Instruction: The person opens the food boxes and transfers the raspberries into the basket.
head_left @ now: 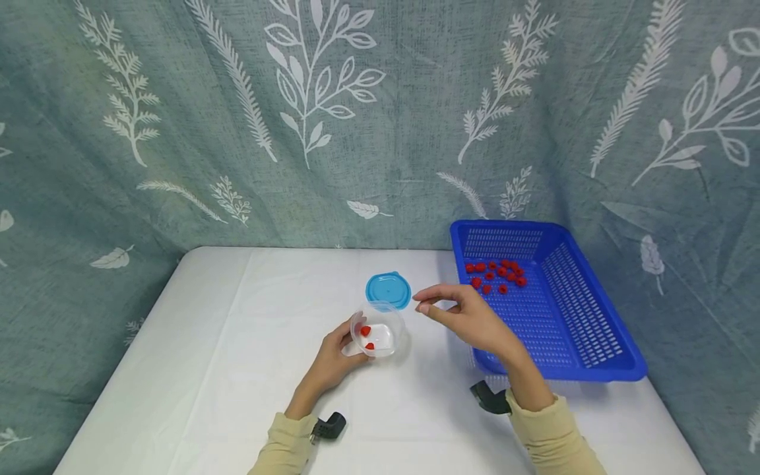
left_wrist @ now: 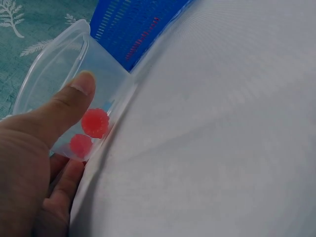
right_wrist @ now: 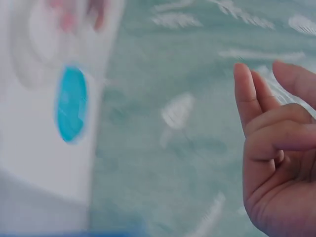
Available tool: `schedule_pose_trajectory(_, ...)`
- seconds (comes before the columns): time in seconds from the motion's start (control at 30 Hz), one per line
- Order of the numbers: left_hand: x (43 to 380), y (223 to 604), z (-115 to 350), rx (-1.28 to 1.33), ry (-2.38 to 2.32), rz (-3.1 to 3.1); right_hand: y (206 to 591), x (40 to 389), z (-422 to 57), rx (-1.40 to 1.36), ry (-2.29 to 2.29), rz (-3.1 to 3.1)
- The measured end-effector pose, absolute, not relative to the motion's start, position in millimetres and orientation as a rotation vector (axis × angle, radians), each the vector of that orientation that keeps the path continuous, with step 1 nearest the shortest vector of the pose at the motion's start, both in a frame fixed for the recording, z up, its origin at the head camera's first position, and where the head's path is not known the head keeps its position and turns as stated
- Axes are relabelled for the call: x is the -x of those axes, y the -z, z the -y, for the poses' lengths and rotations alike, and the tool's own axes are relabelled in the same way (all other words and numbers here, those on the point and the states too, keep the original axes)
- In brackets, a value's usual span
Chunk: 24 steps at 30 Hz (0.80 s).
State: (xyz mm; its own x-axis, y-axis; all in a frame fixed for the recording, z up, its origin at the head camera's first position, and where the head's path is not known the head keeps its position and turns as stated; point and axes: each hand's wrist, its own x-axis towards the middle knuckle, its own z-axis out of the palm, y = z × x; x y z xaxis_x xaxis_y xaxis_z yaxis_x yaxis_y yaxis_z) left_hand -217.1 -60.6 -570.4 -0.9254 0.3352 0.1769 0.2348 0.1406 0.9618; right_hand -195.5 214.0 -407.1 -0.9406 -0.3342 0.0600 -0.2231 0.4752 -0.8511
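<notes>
My left hand (head_left: 334, 361) holds a clear plastic tub (head_left: 395, 323), thumb over its side in the left wrist view. Two red raspberries (left_wrist: 95, 123) lie inside it. To the right of the tub and above the table is my right hand (head_left: 469, 318), between it and the blue basket (head_left: 600, 293). A gap shows between thumb and fingertips in the right wrist view, with nothing held there; the other fingers are bent. Just behind the tub lies a blue lid (head_left: 388, 289), flat on the table. More raspberries (head_left: 503, 288) sit toward the basket's far left corner.
The white-covered table (head_left: 249, 343) runs back to a green curtain (head_left: 410, 132) with white leaf prints. The basket's raised rim stands along the table's right side. A dark wrist camera (head_left: 329, 426) sits by the left sleeve, another (head_left: 490, 398) by the right.
</notes>
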Motion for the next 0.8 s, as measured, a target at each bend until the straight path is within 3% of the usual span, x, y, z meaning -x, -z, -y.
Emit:
schedule_pose_trajectory(0.13,209,551,61,-0.612,-1.92,-2.307,438,196,-192,0.508,1.534,-2.572)
schedule_pose_trajectory(0.4,209,551,62,-0.66,-1.928,-2.291,500,202,-164,0.499,1.624,-2.538)
schedule_pose_trajectory(0.8,209,550,62,-0.651,-1.923,-2.301,522,208,-133,0.392,1.428,-2.64)
